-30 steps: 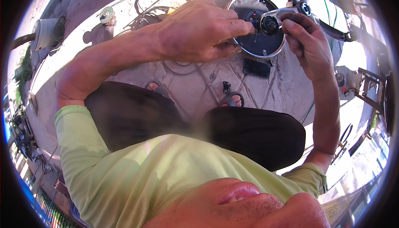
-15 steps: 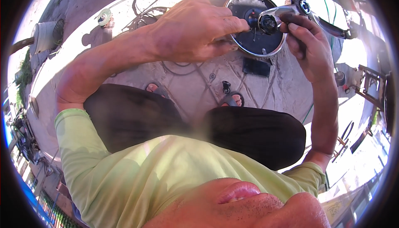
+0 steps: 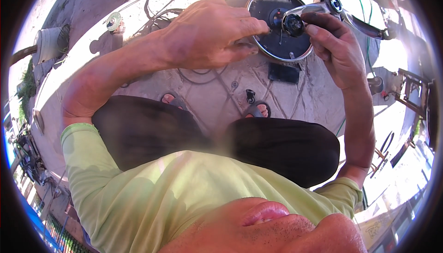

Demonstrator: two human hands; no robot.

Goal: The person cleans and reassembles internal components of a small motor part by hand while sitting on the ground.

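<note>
A shiny metal star base (image 3: pixel 336 5) with several curved legs stands at the far right. One leg points toward me and ends in a black round piece (image 3: pixel 293 25). My right hand (image 3: pixel 334 45) pinches this piece at its right side between thumb and fingertips. To its left is my left hand (image 3: pixel 217 34), fingers bent, with a gap between the index finger and thumb and nothing visible in them. Its index fingertip is a little short of the black piece. Beneath the leg lies a black disc (image 3: pixel 272 45) with a bright metal rim, partly covered by my left hand and the leg.
Loose cables (image 3: pixel 159 15) lie behind my left hand. A flat black rectangular piece (image 3: pixel 284 73) is on the floor before the disc, and a small black part (image 3: pixel 250 96) beside my foot. A pale bucket (image 3: pixel 48 41) stands far left, a grinder-like tool (image 3: pixel 114 22) nearer.
The leg end with its black piece has shifted slightly left and up, my right hand moving with it. My left hand has drawn back a little to the left, away from the piece.
</note>
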